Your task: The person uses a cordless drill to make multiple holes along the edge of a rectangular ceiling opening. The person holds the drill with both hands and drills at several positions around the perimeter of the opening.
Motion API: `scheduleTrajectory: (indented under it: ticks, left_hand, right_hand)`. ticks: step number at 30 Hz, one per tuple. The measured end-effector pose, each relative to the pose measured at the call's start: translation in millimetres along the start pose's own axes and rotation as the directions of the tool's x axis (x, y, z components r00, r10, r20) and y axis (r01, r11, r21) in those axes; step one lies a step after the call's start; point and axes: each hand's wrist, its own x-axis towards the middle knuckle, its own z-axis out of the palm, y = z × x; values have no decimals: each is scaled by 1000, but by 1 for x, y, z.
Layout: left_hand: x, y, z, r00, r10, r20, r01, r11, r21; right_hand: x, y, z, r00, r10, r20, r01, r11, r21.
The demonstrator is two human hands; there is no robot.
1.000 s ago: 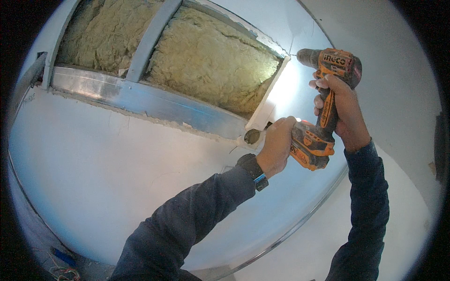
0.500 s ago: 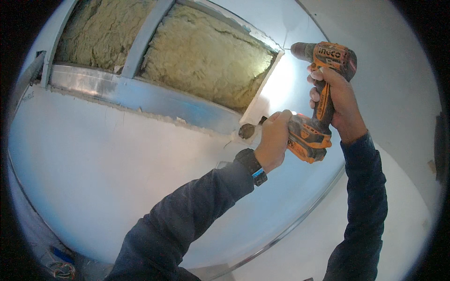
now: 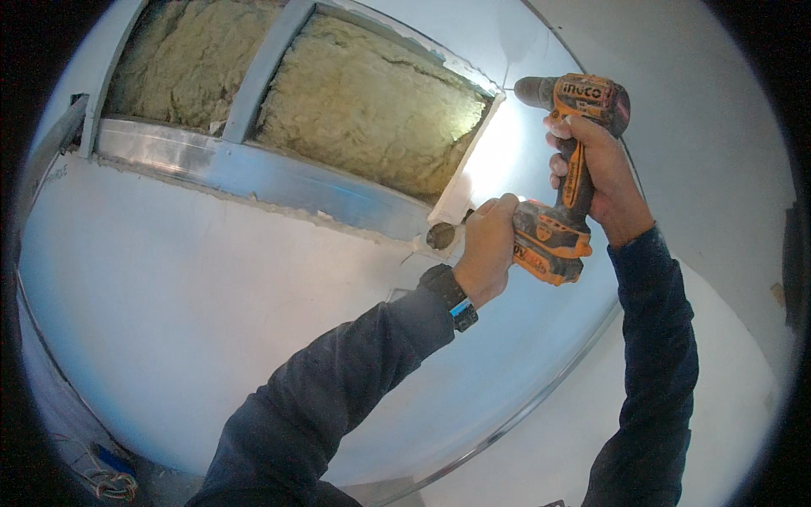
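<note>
An orange and black cordless drill (image 3: 576, 196) is held up against the white wall panel. My right hand (image 3: 601, 173) wraps round its handle, with a finger up by the trigger. At the battery base, my left hand (image 3: 492, 245) is closed against the front of the drill; its fingers are mostly hidden. A thin bit (image 3: 507, 89) reaches from the chuck to the panel, close to the upper right corner of the cut-out. The drill's lamp throws a bright patch on the panel beside that corner.
Yellowish insulation (image 3: 372, 101) fills the opening between metal studs (image 3: 269, 68). A shiny metal rail (image 3: 279, 169) runs along its lower edge. A round dark hole (image 3: 440, 235) lies beside my left hand. Coiled cable (image 3: 116, 484) sits at the lower left.
The drill and my right hand have shifted slightly left and up, bringing the chuck a little closer to the panel. My left hand stays at the battery base.
</note>
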Motion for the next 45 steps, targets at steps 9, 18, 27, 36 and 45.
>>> scheduleTrajectory:
  ticks: [9, 18, 27, 36, 45]
  left_hand:
    - [-30, 11, -16, 992, 39, -120, -39, 999, 8]
    - [-28, 14, 10, 995, -12, -97, 12, 1000, 1]
    - [-10, 21, -3, 993, 24, -119, -21, 1000, 21]
    - [-12, 19, -6, 951, 303, 58, -296, 844, 447]
    - [-11, 23, 3, 987, 45, -154, -46, 999, -7]
  right_hand:
    - [-37, 7, 24, 998, 14, -67, -7, 996, 92]
    - [-31, -11, 10, 995, 42, -87, -39, 998, 44]
    - [-13, 7, 14, 998, 16, -58, -11, 996, 84]
    - [-10, -7, 20, 994, 78, -76, -72, 995, 74]
    - [-1, 6, 15, 999, 33, -13, -32, 998, 47]
